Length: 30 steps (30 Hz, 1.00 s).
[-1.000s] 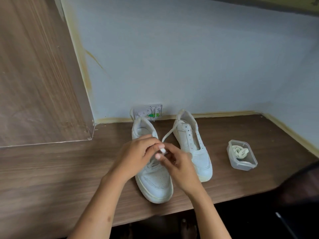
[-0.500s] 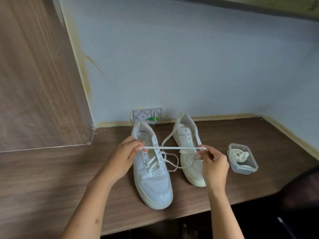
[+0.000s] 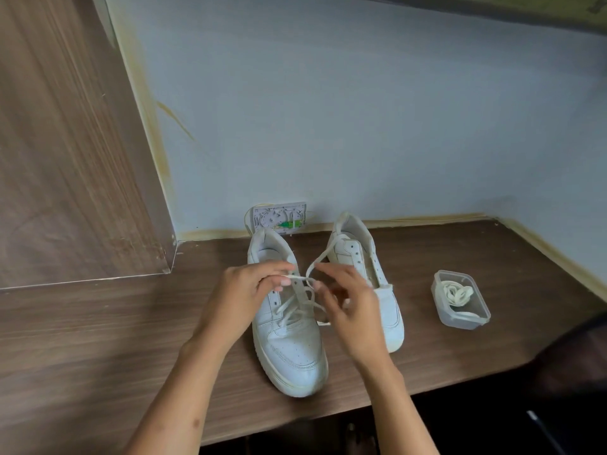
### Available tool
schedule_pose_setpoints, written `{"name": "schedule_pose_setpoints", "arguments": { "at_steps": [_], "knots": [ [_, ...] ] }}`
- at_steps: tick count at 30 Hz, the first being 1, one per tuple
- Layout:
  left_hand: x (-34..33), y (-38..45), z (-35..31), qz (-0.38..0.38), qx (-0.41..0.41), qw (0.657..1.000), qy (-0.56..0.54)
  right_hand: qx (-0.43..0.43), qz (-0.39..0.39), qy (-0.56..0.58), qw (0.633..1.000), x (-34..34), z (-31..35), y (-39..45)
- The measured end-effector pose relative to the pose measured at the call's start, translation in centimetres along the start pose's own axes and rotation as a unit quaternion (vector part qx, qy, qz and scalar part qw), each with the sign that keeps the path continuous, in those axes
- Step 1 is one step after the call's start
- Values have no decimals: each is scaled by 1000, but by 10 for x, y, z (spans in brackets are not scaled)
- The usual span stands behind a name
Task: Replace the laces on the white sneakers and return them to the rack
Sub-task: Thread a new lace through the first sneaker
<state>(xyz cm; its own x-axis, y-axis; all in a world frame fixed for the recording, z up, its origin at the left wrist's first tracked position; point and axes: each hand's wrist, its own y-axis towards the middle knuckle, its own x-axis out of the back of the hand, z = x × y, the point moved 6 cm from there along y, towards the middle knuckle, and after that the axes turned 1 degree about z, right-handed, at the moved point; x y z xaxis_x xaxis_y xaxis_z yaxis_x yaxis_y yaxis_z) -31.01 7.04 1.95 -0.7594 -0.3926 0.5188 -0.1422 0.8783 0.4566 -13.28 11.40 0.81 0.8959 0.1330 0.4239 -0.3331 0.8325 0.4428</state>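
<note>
My left hand (image 3: pixel 241 298) and right hand (image 3: pixel 349 311) each pinch the soft, floppy white shoelace (image 3: pixel 297 302) over the left sneaker (image 3: pixel 289 333) on the wooden shelf (image 3: pixel 98 339), so I should hold it near its stiff tips.

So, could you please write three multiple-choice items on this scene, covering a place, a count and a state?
1. Where is the clear plastic container?
A. right of both sneakers
B. between the sneakers
C. left of both sneakers

2. How many white sneakers stand on the wooden desk?
A. one
B. two
C. three

3. The right sneaker is
A. fully laced
B. unlaced, eyelets bare
C. lying upside down

Answers:
1 A, it sits apart on the desk's right.
2 B, a pair stands side by side.
3 B, its eyelets show empty, unlike the left sneaker.
</note>
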Motion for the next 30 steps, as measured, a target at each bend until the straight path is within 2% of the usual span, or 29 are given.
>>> {"name": "schedule_pose_setpoints", "arguments": {
  "at_steps": [3,10,16,19,21,23,25,27,30],
  "knots": [
    [-8,1,-1,16,-7,999,-28,-1,44,35,998,-24,4,-3],
    [-4,1,3,0,10,999,-48,10,-52,17,998,-14,-2,-1],
    [-9,1,4,13,34,996,-83,36,-4,30,999,-25,8,-2],
    [-3,2,5,-8,11,999,-37,29,-18,19,999,-21,5,1],
    [3,3,8,-9,-11,998,56,23,-18,2,1000,-21,0,3],
    [1,2,13,56,-15,982,178,19,-14,-48,999,-25,-6,3],
    [-6,-4,25,153,45,956,246,29,-27,-171,985,-31,-8,1],
    [-9,-8,31,188,78,947,250,36,-34,-252,967,-36,-7,-1],
    [-7,-8,26,168,61,955,238,51,-32,-305,950,-45,-1,-4]
  ]
}}
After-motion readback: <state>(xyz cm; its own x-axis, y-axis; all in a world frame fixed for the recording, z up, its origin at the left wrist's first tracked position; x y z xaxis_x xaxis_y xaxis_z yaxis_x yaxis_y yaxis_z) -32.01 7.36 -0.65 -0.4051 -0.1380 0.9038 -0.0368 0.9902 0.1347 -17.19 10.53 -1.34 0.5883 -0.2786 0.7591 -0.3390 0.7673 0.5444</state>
